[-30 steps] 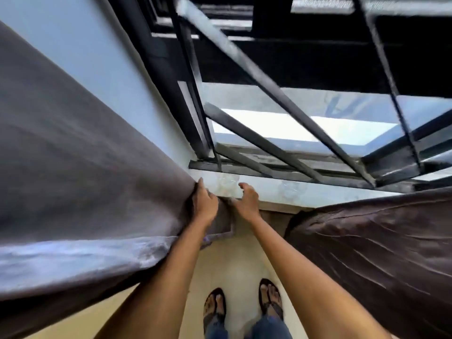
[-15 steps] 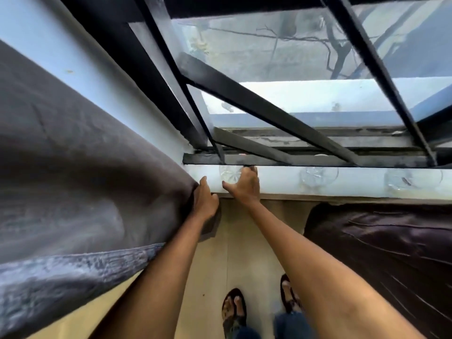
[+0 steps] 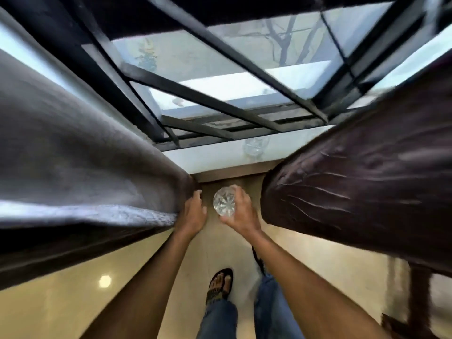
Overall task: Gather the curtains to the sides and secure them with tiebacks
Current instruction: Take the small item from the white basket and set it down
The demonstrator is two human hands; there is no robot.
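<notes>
With the right hand gripping a cut-glass tumbler and the left hand pinching the grey curtain edge, one-handed gathering is risking dropped glass or slipping fabric.

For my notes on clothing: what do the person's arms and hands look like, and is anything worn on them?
Both arms are bare along their whole visible length: no sleeve shows. The left hand and the right hand wear no gloves. I see no watch, bracelet or ring, though motion blur could hide a thin ring.
</notes>
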